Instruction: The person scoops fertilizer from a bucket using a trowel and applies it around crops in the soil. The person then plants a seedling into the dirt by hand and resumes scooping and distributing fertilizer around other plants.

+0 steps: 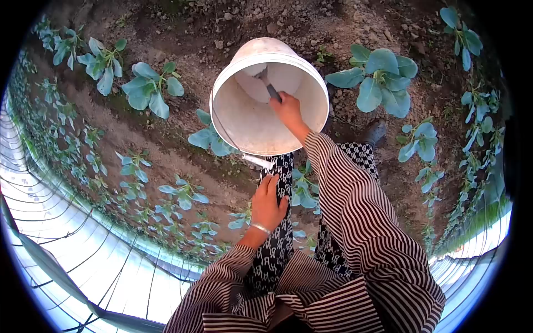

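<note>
A white bucket [227, 119] stands tilted towards me, with white material [252, 87] at its bottom. My right hand [288, 111] reaches inside, closed around the dark handle of a small trowel [271, 90]. The trowel's metal end meets the white material, and its tip is hard to make out. My left hand [268, 206] lies flat on my patterned trouser leg [275, 252], fingers stretched out, holding nothing. Just above its fingertips is the white grip of the bucket's handle [257, 161], hanging below the rim.
Leafy green plants grow in rows in the brown soil [194, 33]. A large plant [382, 83] stands right of the bucket, another [149, 89] to its left. One plant [211, 136] touches or nearly touches the bucket's lower left. My shoe [376, 133] is on the right.
</note>
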Available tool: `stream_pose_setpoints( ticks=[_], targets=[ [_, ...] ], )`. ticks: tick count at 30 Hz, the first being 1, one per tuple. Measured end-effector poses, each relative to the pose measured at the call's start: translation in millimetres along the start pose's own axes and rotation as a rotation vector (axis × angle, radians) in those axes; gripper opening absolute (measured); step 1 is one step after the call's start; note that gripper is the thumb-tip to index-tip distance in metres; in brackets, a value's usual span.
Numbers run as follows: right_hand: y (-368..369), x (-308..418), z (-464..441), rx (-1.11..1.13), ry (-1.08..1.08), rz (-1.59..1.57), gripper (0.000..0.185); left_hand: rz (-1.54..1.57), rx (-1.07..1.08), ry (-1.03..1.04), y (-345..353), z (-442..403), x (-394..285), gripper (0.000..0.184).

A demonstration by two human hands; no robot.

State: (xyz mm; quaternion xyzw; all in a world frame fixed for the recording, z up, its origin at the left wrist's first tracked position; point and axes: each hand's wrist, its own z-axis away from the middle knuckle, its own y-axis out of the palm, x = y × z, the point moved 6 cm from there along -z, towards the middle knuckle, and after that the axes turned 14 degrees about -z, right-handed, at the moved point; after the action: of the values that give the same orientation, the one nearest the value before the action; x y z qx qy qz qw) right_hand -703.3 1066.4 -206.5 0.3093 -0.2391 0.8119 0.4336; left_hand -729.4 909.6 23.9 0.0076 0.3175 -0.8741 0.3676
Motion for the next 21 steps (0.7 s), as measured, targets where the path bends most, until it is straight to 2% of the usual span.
stream_pose_setpoints(
  ticks=[4,6,8,12,15,16,17,21],
  targets=[
    [-25,35,53,0.112,-0.069,-0.040,0.030,-0.149,0.057,0.030,6,3,-5,0.064],
    [-38,40,72,0.181,-0.003,-0.068,0.031,-0.206,0.085,0.039,7,8,-7,0.063],
    [-54,42,90,0.236,0.061,-0.077,0.030,-0.255,0.080,0.033,8,8,-11,0.062],
    [-90,37,118,0.252,-0.029,-0.079,0.029,-0.417,0.085,0.026,21,-4,-23,0.058],
    [-128,32,147,0.310,0.007,-0.135,0.030,-0.543,0.117,0.035,33,-6,-39,0.058],
    [-144,28,158,0.285,0.002,-0.074,0.032,-0.568,0.119,0.012,37,-2,-41,0.058],
    [-158,16,169,0.245,-0.100,-0.103,0.033,-0.591,0.119,0.005,40,-1,-44,0.057],
    [-222,-24,219,0.193,-0.047,-0.183,0.036,-0.635,0.057,0.062,51,-4,-59,0.051]
  ],
)
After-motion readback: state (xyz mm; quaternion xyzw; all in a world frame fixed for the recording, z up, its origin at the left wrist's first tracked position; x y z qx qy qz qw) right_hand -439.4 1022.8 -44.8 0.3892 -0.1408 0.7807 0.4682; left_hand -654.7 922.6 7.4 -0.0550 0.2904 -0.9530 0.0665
